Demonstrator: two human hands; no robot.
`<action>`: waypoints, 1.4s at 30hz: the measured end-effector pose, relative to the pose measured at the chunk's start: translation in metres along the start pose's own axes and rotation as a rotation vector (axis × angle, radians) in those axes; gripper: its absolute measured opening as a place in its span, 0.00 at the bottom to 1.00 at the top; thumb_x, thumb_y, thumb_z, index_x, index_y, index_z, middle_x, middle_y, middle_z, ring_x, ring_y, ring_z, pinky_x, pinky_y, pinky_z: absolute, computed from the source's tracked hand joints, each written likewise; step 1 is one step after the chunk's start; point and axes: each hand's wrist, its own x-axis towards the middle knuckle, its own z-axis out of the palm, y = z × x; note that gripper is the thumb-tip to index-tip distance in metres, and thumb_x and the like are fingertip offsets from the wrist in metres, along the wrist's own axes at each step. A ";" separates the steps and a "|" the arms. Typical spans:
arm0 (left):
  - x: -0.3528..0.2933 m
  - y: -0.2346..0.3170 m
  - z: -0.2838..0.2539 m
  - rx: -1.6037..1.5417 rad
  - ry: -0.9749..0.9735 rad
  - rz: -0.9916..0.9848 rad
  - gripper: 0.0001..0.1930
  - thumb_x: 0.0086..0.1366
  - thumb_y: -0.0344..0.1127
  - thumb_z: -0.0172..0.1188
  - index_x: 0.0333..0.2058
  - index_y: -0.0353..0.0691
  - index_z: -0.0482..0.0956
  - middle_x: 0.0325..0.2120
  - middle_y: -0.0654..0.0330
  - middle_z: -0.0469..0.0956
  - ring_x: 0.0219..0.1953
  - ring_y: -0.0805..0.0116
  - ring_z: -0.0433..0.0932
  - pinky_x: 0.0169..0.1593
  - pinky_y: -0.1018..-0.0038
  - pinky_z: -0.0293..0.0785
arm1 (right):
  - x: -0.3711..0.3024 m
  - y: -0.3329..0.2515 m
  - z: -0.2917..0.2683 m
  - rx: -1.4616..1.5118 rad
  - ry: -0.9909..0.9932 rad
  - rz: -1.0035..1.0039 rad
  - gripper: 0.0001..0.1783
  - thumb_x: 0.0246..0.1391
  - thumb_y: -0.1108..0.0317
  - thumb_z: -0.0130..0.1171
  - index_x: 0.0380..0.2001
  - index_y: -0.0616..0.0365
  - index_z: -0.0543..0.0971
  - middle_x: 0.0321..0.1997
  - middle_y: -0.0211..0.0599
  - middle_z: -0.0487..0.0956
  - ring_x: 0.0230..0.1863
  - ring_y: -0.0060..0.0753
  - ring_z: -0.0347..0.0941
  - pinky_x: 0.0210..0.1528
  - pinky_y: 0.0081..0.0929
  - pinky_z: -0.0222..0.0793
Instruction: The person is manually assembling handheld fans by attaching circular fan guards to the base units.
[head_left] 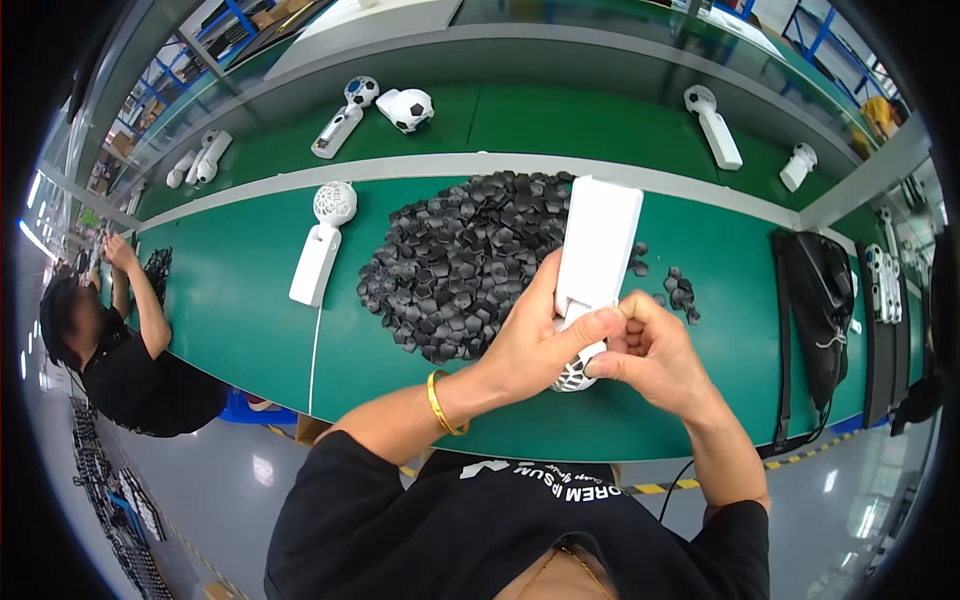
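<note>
My left hand point(535, 335) is wrapped round a white handheld device point(600, 240) with a long flat body and a ball-shaped end. The body points away from me, and its white lattice ball point(572, 377) is nearest my chest, partly covered by my fingers. My right hand point(655, 355) is closed at the ball, thumb against its side, with a small black piece showing at the thumb tip. Beyond my left hand spreads a large pile of black pentagonal pieces point(460, 260). To the right of the device lie several loose black pieces point(681, 292).
A similar white device point(318, 262) with a lattice ball lies left of the pile. Finished-looking ball-headed devices point(715, 130) rest on the far ledge. A black bag point(815, 315) lies at the table's right. At far left, another person point(120, 350) works at the table.
</note>
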 end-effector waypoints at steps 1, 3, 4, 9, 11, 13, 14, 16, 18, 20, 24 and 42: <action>0.012 0.008 -0.003 0.034 -0.014 0.020 0.31 0.63 0.40 0.62 0.57 0.31 0.58 0.44 0.57 0.72 0.45 0.72 0.73 0.49 0.72 0.72 | 0.006 -0.002 -0.003 -0.005 -0.005 -0.004 0.15 0.47 0.73 0.69 0.30 0.58 0.69 0.24 0.23 0.72 0.27 0.13 0.67 0.27 0.16 0.64; 0.038 0.026 -0.012 0.111 -0.029 0.059 0.30 0.63 0.39 0.61 0.57 0.30 0.59 0.42 0.57 0.73 0.44 0.73 0.74 0.47 0.73 0.73 | 0.021 -0.010 -0.007 -0.001 0.123 -0.164 0.13 0.50 0.74 0.66 0.33 0.59 0.70 0.25 0.23 0.72 0.26 0.12 0.66 0.27 0.14 0.64; 0.059 0.033 -0.016 0.149 -0.025 0.072 0.29 0.63 0.39 0.62 0.56 0.30 0.60 0.41 0.57 0.74 0.43 0.73 0.74 0.46 0.73 0.73 | 0.027 -0.013 -0.010 -0.005 0.201 -0.243 0.12 0.52 0.74 0.65 0.34 0.59 0.70 0.25 0.23 0.72 0.26 0.11 0.66 0.27 0.13 0.64; 0.202 0.023 -0.061 0.509 0.110 0.195 0.32 0.57 0.46 0.64 0.52 0.29 0.64 0.42 0.50 0.75 0.42 0.63 0.77 0.47 0.69 0.73 | 0.029 -0.007 -0.026 -0.081 0.381 -0.252 0.05 0.58 0.74 0.58 0.35 0.59 0.72 0.27 0.26 0.73 0.24 0.14 0.67 0.27 0.12 0.63; 0.249 0.009 -0.078 0.590 0.205 0.149 0.33 0.57 0.47 0.64 0.52 0.29 0.63 0.43 0.46 0.74 0.46 0.55 0.77 0.49 0.64 0.72 | 0.023 0.004 -0.029 -0.149 0.437 -0.195 0.03 0.59 0.73 0.56 0.34 0.60 0.74 0.25 0.25 0.73 0.24 0.14 0.67 0.26 0.13 0.63; 0.279 -0.008 -0.106 0.712 0.284 0.176 0.33 0.57 0.46 0.63 0.53 0.29 0.63 0.44 0.44 0.74 0.48 0.52 0.75 0.51 0.62 0.72 | 0.021 0.010 -0.027 -0.156 0.452 -0.202 0.03 0.59 0.72 0.56 0.34 0.60 0.74 0.25 0.25 0.72 0.24 0.14 0.67 0.26 0.13 0.63; 0.290 -0.017 -0.112 0.827 0.340 0.181 0.32 0.57 0.46 0.62 0.53 0.30 0.62 0.46 0.42 0.73 0.49 0.48 0.74 0.52 0.60 0.71 | 0.016 0.012 -0.027 -0.156 0.487 -0.187 0.03 0.60 0.72 0.56 0.33 0.60 0.74 0.24 0.25 0.72 0.23 0.14 0.67 0.26 0.13 0.63; 0.304 -0.032 -0.138 0.996 0.338 0.204 0.31 0.58 0.47 0.61 0.52 0.31 0.65 0.46 0.42 0.73 0.50 0.46 0.73 0.52 0.58 0.71 | 0.017 0.017 -0.032 -0.154 0.527 -0.167 0.04 0.60 0.72 0.56 0.33 0.60 0.74 0.24 0.25 0.72 0.23 0.14 0.67 0.26 0.13 0.63; 0.311 -0.034 -0.162 1.292 0.310 0.238 0.28 0.58 0.50 0.59 0.49 0.34 0.71 0.45 0.41 0.73 0.49 0.43 0.73 0.52 0.55 0.71 | 0.017 0.024 -0.039 -0.111 0.606 -0.184 0.04 0.60 0.72 0.56 0.33 0.61 0.74 0.23 0.26 0.72 0.23 0.14 0.66 0.25 0.13 0.62; 0.291 -0.011 -0.158 1.525 0.333 0.224 0.27 0.59 0.53 0.59 0.47 0.36 0.77 0.47 0.41 0.74 0.52 0.43 0.72 0.54 0.55 0.70 | 0.011 0.032 -0.047 -0.087 0.691 -0.152 0.04 0.60 0.72 0.56 0.33 0.61 0.74 0.23 0.26 0.72 0.23 0.14 0.66 0.25 0.13 0.62; 0.245 0.040 -0.191 2.040 0.241 -0.131 0.40 0.52 0.64 0.62 0.59 0.46 0.68 0.56 0.47 0.68 0.58 0.46 0.68 0.55 0.47 0.68 | 0.013 0.031 -0.062 -0.077 0.767 -0.223 0.05 0.60 0.71 0.56 0.33 0.61 0.75 0.23 0.26 0.72 0.22 0.16 0.66 0.24 0.14 0.59; 0.028 0.051 -0.021 1.136 -0.488 0.648 0.28 0.41 0.29 0.73 0.46 0.42 0.77 0.44 0.55 0.75 0.45 0.57 0.76 0.47 0.66 0.74 | 0.012 0.019 -0.026 0.575 0.343 -0.240 0.29 0.59 0.61 0.59 0.58 0.64 0.64 0.46 0.42 0.75 0.47 0.33 0.74 0.46 0.28 0.74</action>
